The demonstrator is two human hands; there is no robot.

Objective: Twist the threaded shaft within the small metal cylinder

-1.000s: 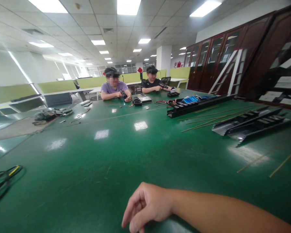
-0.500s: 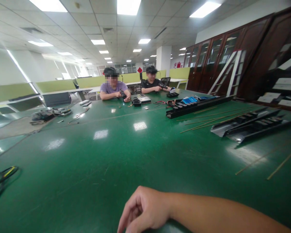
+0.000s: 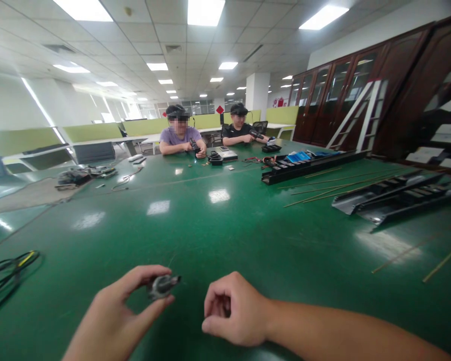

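My left hand (image 3: 126,306) is at the lower left, its thumb and fingers pinching a small dark grey part (image 3: 161,287) with a stubby black tip pointing right. Blur keeps me from telling exactly what kind of part it is. A short gap to the right, my right hand (image 3: 238,311) is held over the green table (image 3: 188,233) with fingers curled and thumb bent in against them. Whatever lies inside that curl, if anything, is hidden.
A coiled black cable (image 3: 13,276) lies at the left edge. Black metal channels (image 3: 391,205) and thin brass-coloured rods (image 3: 323,194) lie on the right. Two people sit across the table, each holding a black tool (image 3: 194,145). A stepladder (image 3: 370,115) stands behind.
My left hand has come into view from below with the small grey part in its pinch. My right hand has risen slightly and shifted right, its fingers curled more tightly.
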